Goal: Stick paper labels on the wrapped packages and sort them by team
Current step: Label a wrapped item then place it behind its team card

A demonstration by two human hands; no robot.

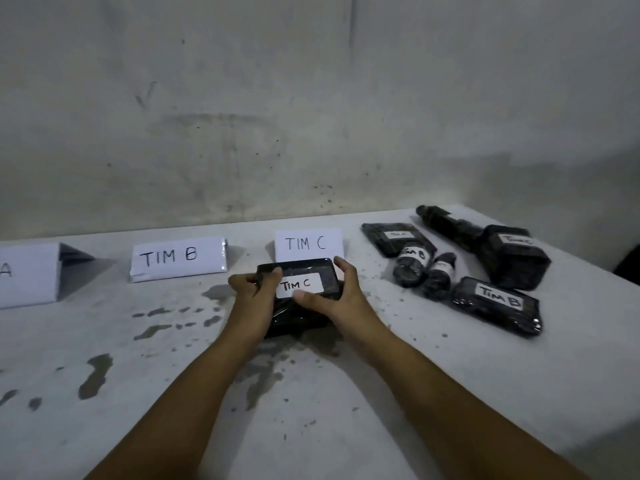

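Black wrapped package (300,289) labelled TIM C is gripped at both ends by left hand (252,287) and right hand (334,289), long axis parallel to counter's (450,393) far edge, directly before TIM C sign (308,244).

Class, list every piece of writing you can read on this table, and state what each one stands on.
"A": folded sign, cut by the frame edge.
"TIM B": folded sign.
"TIM C": folded sign.
"TIM C": label on held package.
"TIM B": small package.
"TIM B": front-right package.
"TIM C", blurred: bulky package.
Flat rear package and smallest package: unreadable.
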